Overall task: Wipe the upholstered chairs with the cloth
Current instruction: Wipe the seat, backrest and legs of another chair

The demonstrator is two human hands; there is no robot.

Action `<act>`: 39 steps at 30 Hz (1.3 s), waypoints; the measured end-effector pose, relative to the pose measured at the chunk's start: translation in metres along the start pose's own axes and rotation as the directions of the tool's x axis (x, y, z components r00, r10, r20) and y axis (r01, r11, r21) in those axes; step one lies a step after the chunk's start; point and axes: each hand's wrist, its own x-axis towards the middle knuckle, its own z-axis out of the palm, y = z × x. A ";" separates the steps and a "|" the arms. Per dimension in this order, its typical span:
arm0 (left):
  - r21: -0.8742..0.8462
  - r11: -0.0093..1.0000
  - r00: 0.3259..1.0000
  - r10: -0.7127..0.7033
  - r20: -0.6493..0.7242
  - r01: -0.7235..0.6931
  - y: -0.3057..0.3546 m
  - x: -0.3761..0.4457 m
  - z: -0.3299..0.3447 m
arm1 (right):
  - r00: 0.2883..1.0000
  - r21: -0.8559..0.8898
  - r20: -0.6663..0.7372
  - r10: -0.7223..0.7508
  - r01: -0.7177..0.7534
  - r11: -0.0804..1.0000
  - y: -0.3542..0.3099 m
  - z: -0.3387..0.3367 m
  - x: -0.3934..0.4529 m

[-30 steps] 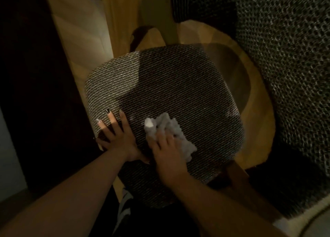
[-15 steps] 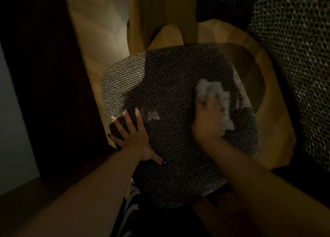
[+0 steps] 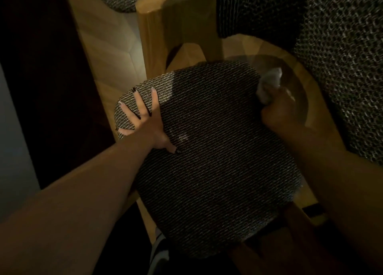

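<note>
I see the left hand [image 3: 145, 121] flat with spread fingers on the dark woven seat [image 3: 217, 160]; the right hand [image 3: 279, 113] grips the crumpled white cloth [image 3: 269, 81] at its far right edge.

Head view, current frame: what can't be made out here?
- Cloth: blurred, mostly bunched inside the right hand; its size and fold are unreadable.
- Right hand's fingers: in deep shadow, so the exact grip is unclear.
- Near edge of the chair cushion: lost in darkness at the bottom.
- Second upholstered chair: cut off by the right edge.
- Left hand is clear, spread flat on the cushion.
</note>
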 end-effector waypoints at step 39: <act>0.014 1.000 1.000 -0.010 -0.006 0.010 -0.019 0.019 -0.001 | 0.991 0.225 -0.105 0.083 -0.058 0.973 -0.087 -0.005 0.004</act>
